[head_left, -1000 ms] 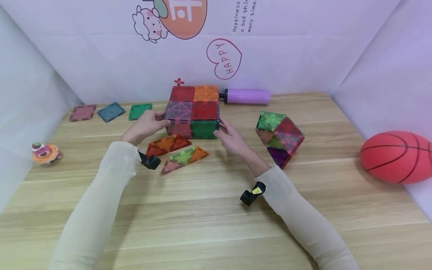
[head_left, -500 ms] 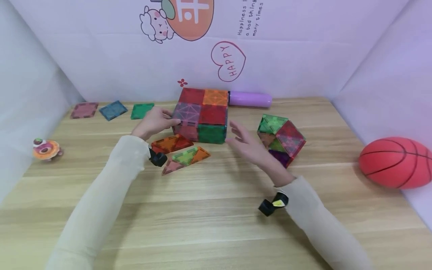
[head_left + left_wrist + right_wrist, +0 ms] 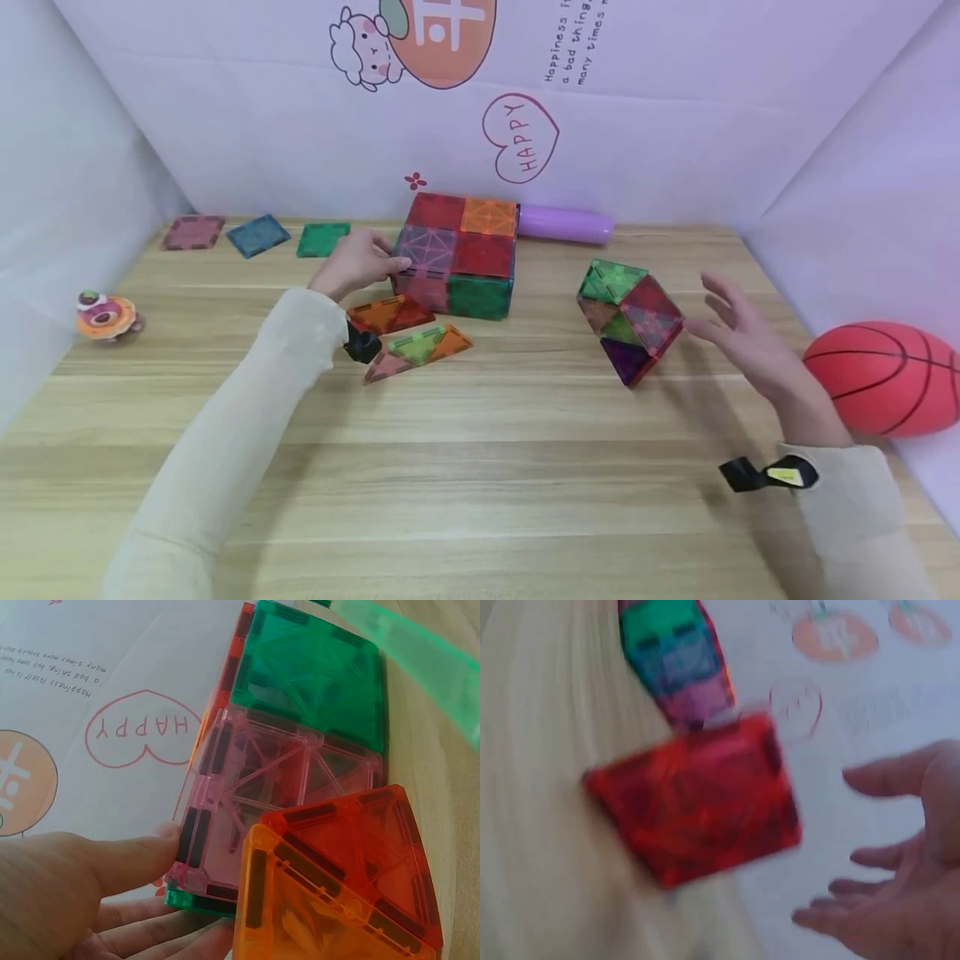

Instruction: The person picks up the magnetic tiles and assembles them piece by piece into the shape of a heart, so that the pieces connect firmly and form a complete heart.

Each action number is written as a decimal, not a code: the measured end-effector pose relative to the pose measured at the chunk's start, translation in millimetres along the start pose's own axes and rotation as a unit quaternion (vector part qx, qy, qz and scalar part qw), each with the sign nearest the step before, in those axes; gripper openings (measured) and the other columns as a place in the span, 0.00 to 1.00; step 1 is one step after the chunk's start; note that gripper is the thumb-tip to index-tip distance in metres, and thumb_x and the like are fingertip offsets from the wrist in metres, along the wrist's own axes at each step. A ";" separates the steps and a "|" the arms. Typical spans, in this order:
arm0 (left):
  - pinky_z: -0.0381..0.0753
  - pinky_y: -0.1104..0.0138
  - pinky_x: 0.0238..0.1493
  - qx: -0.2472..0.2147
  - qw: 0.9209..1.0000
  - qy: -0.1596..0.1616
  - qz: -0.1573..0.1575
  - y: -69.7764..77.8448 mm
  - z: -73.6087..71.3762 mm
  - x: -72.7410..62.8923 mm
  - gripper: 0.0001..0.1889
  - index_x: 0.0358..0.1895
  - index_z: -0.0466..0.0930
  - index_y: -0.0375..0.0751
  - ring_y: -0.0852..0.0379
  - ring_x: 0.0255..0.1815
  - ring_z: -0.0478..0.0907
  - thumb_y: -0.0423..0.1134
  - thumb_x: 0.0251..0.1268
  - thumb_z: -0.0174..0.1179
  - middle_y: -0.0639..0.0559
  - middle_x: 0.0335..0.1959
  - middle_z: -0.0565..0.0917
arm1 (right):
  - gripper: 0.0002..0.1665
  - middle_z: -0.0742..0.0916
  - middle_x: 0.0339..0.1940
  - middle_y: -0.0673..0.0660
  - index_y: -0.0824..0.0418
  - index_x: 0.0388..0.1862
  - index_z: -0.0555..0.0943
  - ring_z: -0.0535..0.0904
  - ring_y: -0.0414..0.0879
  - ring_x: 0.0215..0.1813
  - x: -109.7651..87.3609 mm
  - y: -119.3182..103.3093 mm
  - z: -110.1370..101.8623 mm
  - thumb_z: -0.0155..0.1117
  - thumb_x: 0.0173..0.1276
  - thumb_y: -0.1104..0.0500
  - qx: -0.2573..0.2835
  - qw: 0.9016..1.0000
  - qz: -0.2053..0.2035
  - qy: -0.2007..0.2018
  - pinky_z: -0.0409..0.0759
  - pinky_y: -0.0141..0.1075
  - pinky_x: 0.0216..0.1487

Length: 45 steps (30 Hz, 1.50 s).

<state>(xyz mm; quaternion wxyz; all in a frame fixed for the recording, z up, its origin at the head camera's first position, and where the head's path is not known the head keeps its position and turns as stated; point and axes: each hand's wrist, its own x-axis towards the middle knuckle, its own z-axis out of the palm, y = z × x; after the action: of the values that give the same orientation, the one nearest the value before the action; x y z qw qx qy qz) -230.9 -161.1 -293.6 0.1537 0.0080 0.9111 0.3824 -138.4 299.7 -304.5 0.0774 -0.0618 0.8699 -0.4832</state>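
A low box of magnetic tiles [image 3: 483, 252] stands near the back wall, its top red, orange and purple, its front pink and green. My left hand [image 3: 358, 262] holds its left side, thumb at the top edge and fingers along the side wall; the left wrist view shows the thumb [image 3: 139, 859] at the pink tile's edge. My right hand [image 3: 753, 342] is in the air, fingers spread, beside a small faceted magnetic-tile shape [image 3: 648, 312]. In the right wrist view this shape shows a blurred red face [image 3: 697, 802], apart from the hand.
Joined orange and red triangle tiles [image 3: 378, 317] lie before the box, with a strip of triangles [image 3: 420, 344] nearer. Pink [image 3: 192, 232], blue [image 3: 258, 236] and green [image 3: 322, 239] square tiles lie back left. A purple pump [image 3: 566, 224], toy figure [image 3: 107, 316] and red ball [image 3: 888, 377] are around.
My right hand has let go of the box's right side and swung right, past the small tile shape. My left hand has stayed at the box's left side. The head view has shifted slightly.
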 end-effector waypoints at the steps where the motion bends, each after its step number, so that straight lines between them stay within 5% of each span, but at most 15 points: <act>1: 0.75 0.50 0.56 -0.001 1.000 -0.002 0.001 -0.1 -0.1 -0.2 0.25 0.61 0.70 0.34 0.42 0.54 0.77 0.47 0.68 0.56 0.36 0.55 0.79 | 0.45 0.42 0.79 0.62 0.58 0.78 0.36 0.38 0.63 0.77 -1.5 11.2 -5.6 0.50 0.74 0.58 0.004 1.000 0.011 -0.022 0.50 0.39 0.76; 5: 0.72 0.49 0.60 -0.016 1.000 -0.014 0.005 -1.2 -1.6 -0.4 0.26 0.63 0.68 0.33 0.40 0.56 0.77 0.47 0.69 0.56 0.35 0.58 0.77 | 0.46 0.49 0.78 0.65 0.55 0.78 0.36 0.59 0.46 0.75 -2.7 42.8 -5.0 0.52 0.73 0.63 0.039 0.996 -0.006 -0.084 0.69 0.19 0.56; 10: 0.71 0.48 0.61 -0.006 1.000 -0.024 0.008 -1.1 -2.4 0.4 0.29 0.65 0.65 0.32 0.41 0.61 0.72 0.45 0.66 0.59 0.35 0.63 0.73 | 0.43 0.68 0.64 0.48 0.60 0.77 0.47 0.70 0.24 0.57 4.7 44.3 11.1 0.55 0.69 0.69 0.063 0.989 -0.069 -0.113 0.76 0.23 0.50; 12: 0.71 0.48 0.61 0.001 1.000 -0.024 0.009 -1.1 -2.5 1.0 0.30 0.65 0.65 0.32 0.40 0.63 0.70 0.44 0.65 0.60 0.35 0.64 0.71 | 0.41 0.70 0.60 0.45 0.63 0.75 0.51 0.71 0.25 0.56 9.0 39.1 16.8 0.57 0.68 0.68 0.043 0.991 -0.071 -0.109 0.76 0.23 0.50; 16: 0.71 0.48 0.61 0.006 1.000 -0.023 0.007 -0.5 -3.4 0.7 0.29 0.65 0.65 0.32 0.40 0.64 0.69 0.43 0.65 0.60 0.35 0.64 0.71 | 0.40 0.73 0.62 0.59 0.66 0.73 0.54 0.74 0.39 0.59 21.3 28.7 31.5 0.61 0.67 0.63 -0.011 0.994 -0.052 -0.095 0.75 0.24 0.53; 20: 0.72 0.49 0.61 0.007 1.000 -0.023 0.004 0.5 -4.8 0.0 0.29 0.65 0.65 0.32 0.41 0.64 0.69 0.43 0.65 0.60 0.35 0.64 0.71 | 0.42 0.69 0.67 0.69 0.67 0.73 0.52 0.69 0.60 0.66 38.6 18.6 48.5 0.62 0.67 0.61 -0.031 0.995 -0.037 -0.093 0.72 0.40 0.64; 23: 0.72 0.49 0.60 0.003 1.000 -0.025 0.001 -0.9 -5.0 1.1 0.29 0.65 0.64 0.32 0.41 0.62 0.71 0.43 0.65 0.60 0.35 0.64 0.71 | 0.44 0.67 0.69 0.71 0.67 0.74 0.49 0.65 0.66 0.68 53.7 11.2 60.3 0.61 0.67 0.62 -0.015 0.995 -0.026 -0.095 0.66 0.52 0.66; 37: 0.73 0.51 0.60 0.000 1.000 -0.018 0.019 -0.9 -1.0 -2.8 0.29 0.65 0.66 0.31 0.41 0.64 0.70 0.43 0.65 0.60 0.35 0.63 0.72 | 0.47 0.62 0.73 0.66 0.58 0.77 0.45 0.59 0.64 0.73 116.3 -11.6 102.8 0.60 0.68 0.58 0.017 0.994 -0.005 -0.108 0.61 0.54 0.70; 45: 0.72 0.50 0.62 -0.010 1.000 -0.024 0.016 -3.2 -1.9 0.4 0.28 0.66 0.66 0.32 0.41 0.64 0.70 0.41 0.67 0.59 0.36 0.64 0.72 | 0.44 0.63 0.73 0.65 0.54 0.77 0.47 0.57 0.60 0.74 119.4 -13.4 103.5 0.57 0.70 0.50 0.041 0.994 0.011 -0.097 0.61 0.53 0.70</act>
<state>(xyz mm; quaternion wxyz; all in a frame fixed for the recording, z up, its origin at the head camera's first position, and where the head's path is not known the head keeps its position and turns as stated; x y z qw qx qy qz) -231.6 -164.6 -294.8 0.1698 0.0307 0.9030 0.3935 -234.9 184.9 -355.9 0.1691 -0.0959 0.8383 -0.5093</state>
